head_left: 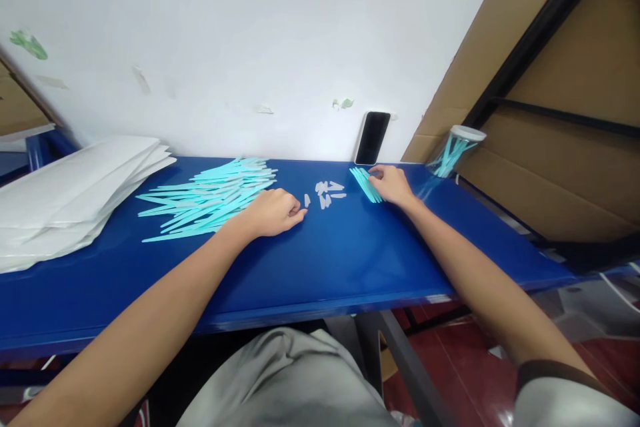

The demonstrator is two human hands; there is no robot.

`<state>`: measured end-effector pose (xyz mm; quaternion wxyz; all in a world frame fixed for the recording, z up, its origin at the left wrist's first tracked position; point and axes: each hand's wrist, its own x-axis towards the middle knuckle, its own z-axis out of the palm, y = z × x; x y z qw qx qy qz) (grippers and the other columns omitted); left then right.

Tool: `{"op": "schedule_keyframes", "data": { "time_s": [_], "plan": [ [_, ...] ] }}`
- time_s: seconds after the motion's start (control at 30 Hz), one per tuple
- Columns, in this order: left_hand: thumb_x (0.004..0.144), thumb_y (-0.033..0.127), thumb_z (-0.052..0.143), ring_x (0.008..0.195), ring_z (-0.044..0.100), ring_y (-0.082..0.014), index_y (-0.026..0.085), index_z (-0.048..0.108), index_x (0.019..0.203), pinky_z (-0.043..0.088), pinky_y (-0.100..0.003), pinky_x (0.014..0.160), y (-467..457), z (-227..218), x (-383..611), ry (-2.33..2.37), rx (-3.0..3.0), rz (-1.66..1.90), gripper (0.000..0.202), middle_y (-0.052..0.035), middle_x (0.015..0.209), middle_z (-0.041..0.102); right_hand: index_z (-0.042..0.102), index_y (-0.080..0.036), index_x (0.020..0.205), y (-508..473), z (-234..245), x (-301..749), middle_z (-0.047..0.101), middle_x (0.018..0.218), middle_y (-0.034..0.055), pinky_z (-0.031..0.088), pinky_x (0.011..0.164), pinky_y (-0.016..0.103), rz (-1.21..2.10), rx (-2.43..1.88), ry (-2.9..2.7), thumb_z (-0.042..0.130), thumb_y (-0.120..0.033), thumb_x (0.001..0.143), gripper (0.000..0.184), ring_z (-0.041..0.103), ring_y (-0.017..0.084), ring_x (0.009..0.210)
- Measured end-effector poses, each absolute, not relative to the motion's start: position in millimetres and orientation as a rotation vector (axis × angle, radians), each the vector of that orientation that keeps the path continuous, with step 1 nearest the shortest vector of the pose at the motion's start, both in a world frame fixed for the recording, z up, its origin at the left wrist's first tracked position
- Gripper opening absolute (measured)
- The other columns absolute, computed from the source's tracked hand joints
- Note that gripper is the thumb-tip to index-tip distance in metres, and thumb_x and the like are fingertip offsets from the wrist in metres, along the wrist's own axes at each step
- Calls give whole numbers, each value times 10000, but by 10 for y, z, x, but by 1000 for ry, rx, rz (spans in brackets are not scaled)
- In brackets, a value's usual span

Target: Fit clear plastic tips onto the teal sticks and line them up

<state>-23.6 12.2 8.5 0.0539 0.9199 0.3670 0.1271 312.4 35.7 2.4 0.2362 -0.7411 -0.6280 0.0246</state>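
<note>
My left hand (280, 211) rests low over the blue table with its fingers curled in. Whatever is between them, if anything, is hidden. Just beyond its fingertips lies a small pale translucent piece (307, 200), apart from a loose cluster of similar pieces (323, 201). To the left of that hand spreads a large pile of thin, tapered turquoise sticks (215, 197). Over on the right, my right hand (394, 184) pinches with thumb and forefinger at the edge of a small row of turquoise sticks (364, 183), laid side by side at a slant.
A phone (376, 138) leans against the white wall behind the row. Near the table's right end is a clear jar (453, 153) with a white lid and turquoise sticks inside. White sheets or bags (75, 193) are stacked at the left. Cardboard (560, 147) borders the right side.
</note>
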Motion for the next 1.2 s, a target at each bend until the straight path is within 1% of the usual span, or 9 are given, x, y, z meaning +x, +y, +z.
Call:
{"op": "schedule_keyframes", "data": {
  "time_s": [0.17,0.37,0.57,0.63,0.87,1.0,1.2],
  "plan": [
    [980,444,425,561,550,-214,226,468,564,250,-347,570,128,51,-210,1135,2811,364,472,-72,583,592,773,-184,1259,348,31,3108,799,1026,87,526,871,319,60,-2056,-1754,646,-267,871,417,723,256,979],
    [990,442,410,583,554,-218,226,450,575,257,-344,584,117,59,-203,1151,2791,346,469,-74,601,598,778,-133,1238,355,36,3101,798,1037,110,525,857,293,66,-2074,-1759,644,-206,887,382,729,237,953],
    [985,447,407,590,556,-222,231,492,574,265,-348,596,117,62,-207,1152,2776,347,473,-72,600,592,797,-107,1189,329,73,3095,800,999,122,535,833,296,81,-2058,-1759,654,-190,893,338,733,238,899],
    [983,447,406,582,545,-218,231,485,571,259,-348,598,122,57,-209,1151,2771,349,472,-70,595,584,804,-103,1166,332,69,3118,802,987,122,537,837,291,81,-2048,-1755,655,-181,891,323,736,235,890],
    [980,464,393,545,470,-195,222,389,577,229,-345,580,142,39,-212,1132,2770,360,470,-55,573,536,803,-112,1159,382,7,3204,809,947,103,534,901,290,26,-1983,-1722,610,-112,874,344,746,225,899],
    [983,466,381,561,488,-193,219,394,587,234,-340,585,144,41,-215,1135,2777,334,467,-57,588,547,809,-126,1119,398,-5,3192,807,898,92,537,889,293,-2,-1944,-1683,617,-109,862,321,747,221,858],
    [996,442,385,581,529,-202,215,447,591,242,-341,586,145,38,-212,1137,2806,331,468,-65,604,584,814,-136,1100,393,-8,3137,812,916,86,538,889,292,18,-1919,-1694,620,-104,849,319,750,218,861]
  ]
}}
